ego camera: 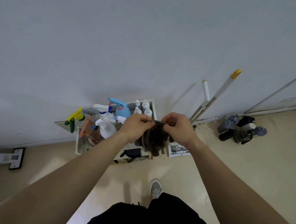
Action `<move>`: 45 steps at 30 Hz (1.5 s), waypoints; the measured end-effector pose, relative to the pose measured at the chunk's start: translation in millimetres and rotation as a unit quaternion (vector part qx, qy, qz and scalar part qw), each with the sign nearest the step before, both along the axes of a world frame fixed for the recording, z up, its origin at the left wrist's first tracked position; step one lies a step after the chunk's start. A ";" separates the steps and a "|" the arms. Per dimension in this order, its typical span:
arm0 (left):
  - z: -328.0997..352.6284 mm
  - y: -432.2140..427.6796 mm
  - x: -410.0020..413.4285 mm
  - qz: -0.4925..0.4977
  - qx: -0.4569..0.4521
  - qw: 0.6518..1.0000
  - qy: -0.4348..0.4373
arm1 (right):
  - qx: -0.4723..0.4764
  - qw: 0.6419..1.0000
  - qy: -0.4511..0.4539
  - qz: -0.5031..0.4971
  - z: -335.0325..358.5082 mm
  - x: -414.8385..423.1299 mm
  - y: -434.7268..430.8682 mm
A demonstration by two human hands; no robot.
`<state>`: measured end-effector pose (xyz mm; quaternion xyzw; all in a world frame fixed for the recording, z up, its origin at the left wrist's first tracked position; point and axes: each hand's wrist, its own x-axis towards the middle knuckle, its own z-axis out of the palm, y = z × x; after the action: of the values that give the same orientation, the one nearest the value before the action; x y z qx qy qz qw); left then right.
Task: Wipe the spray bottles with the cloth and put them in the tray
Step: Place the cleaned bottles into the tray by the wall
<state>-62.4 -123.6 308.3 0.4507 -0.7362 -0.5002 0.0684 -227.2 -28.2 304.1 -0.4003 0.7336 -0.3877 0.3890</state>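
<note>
A dark brown cloth (156, 139) hangs from both hands over the floor. My left hand (136, 127) pinches its top edge at the left, and my right hand (178, 127) pinches it at the right. Behind and below stands a white tray (79, 145) against the wall. In it stand several spray bottles: a white one (105, 128), a blue one (122, 109), an orange-brown one (91, 133), another white one (105, 114) with a blue nozzle. A bottle with a yellow-green trigger (74, 119) is at the tray's left. The cloth hides the tray's right part.
Small white dropper bottles (143, 107) stand at the tray's back right. Two mop handles (215, 95) lean on the wall to the right. Dark grey gear (239, 129) lies on the floor at the right. A paper sheet (178, 150) lies beside the tray. My shoe (156, 189) is below.
</note>
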 end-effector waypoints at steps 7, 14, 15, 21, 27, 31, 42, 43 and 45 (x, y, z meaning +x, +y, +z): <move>-17.5 4.8 17.9 -0.052 -0.030 0.997 -0.048 | -0.028 0.981 -0.189 -0.043 23.0 -5.3 -2.0; -32.1 4.6 27.2 -0.002 -0.029 0.995 -0.090 | -0.036 0.968 -0.213 -0.125 21.4 -16.1 -2.5; -33.0 4.0 27.7 0.008 -0.037 0.994 -0.100 | -0.034 0.967 -0.205 -0.145 19.3 -19.2 -1.3; -25.8 5.8 14.9 0.140 0.077 0.986 -0.044 | 0.014 0.971 -0.115 -0.207 1.2 -27.4 7.1; -3.3 20.5 -23.8 0.264 0.307 0.909 0.096 | -0.024 0.999 -0.023 0.012 -4.8 13.7 9.6; 4.8 16.9 -24.7 0.275 0.322 0.898 0.123 | -0.036 0.987 0.099 0.123 -10.1 17.2 12.4; 25.0 11.3 -26.3 0.019 0.158 0.986 0.045 | 0.065 0.990 0.024 0.127 -30.8 -23.3 10.7; 28.0 11.6 -26.9 0.010 0.160 0.986 0.050 | 0.071 0.985 0.016 0.158 -36.1 -28.8 9.5; 29.2 10.6 -27.6 0.036 0.174 0.982 0.064 | 0.094 0.978 -0.029 0.184 -41.2 -37.8 9.4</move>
<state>-90.0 -113.0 337.5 0.4491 -0.6151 -0.6459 0.0538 -265.0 -18.7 262.9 -0.4790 0.6685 -0.2503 0.5109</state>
